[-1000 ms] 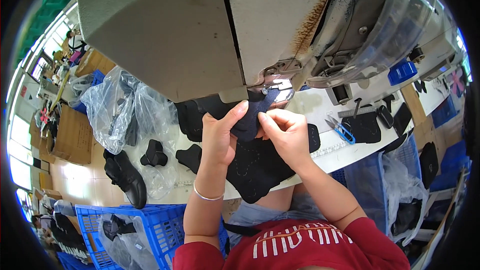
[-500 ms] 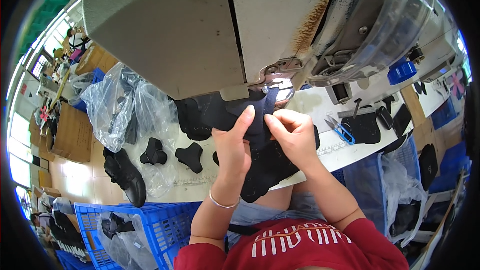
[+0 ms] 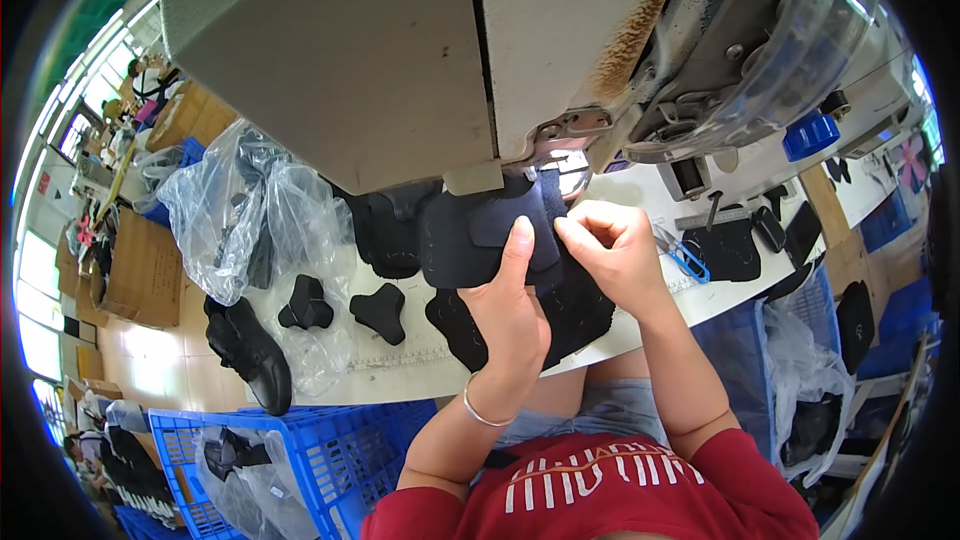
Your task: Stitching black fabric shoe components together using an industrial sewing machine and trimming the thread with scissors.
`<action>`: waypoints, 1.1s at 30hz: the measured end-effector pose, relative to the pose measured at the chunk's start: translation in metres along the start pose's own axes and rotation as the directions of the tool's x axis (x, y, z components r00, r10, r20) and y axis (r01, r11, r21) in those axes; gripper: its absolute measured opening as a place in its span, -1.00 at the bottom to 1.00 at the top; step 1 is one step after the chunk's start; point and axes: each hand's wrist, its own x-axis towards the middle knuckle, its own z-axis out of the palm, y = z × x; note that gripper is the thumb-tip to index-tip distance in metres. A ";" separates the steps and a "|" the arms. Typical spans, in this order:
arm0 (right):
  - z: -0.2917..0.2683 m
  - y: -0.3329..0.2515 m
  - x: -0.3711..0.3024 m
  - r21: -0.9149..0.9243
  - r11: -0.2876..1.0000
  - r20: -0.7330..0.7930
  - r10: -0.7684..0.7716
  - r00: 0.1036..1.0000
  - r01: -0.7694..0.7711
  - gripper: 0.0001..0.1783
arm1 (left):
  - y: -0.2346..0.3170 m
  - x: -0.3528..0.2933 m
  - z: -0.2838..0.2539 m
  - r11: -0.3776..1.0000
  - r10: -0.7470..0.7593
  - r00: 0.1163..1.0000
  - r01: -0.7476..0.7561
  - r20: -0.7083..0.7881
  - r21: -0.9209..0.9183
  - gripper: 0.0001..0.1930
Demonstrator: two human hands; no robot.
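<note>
Below the sewing machine head point(image 3: 340, 60), my left hand point(image 3: 508, 320) grips a black padded fabric piece point(image 3: 450, 245), thumb on top and the other fingers hidden beneath. A smoother dark patch point(image 3: 495, 225) lies on that piece. My right hand point(image 3: 615, 255) is closed in a pinch at the piece's right edge, on a narrow dark blue strip point(image 3: 553, 196) running up to the lit metal part of the machine. The needle itself is hidden. More black fabric pieces point(image 3: 590, 315) lie on the table under my hands.
At left on the white table point(image 3: 400, 380) are two three-armed black pieces point(image 3: 379, 314), a black shoe point(image 3: 250, 355) and clear plastic bags point(image 3: 255, 210). Blue-handled snips point(image 3: 688, 260) lie at right. Blue crates point(image 3: 330, 460) stand below the table edge.
Both hands have shifted right with the fabric piece, which now lies flatter and shows more of its face. The loose black pieces under it are more exposed.
</note>
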 end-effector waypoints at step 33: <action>-0.014 -0.013 -0.013 0.124 0.981 0.096 0.139 0.986 -0.150 -0.78 | 0.004 -0.017 -0.004 0.974 -0.106 0.992 0.092 0.061 0.206 -0.86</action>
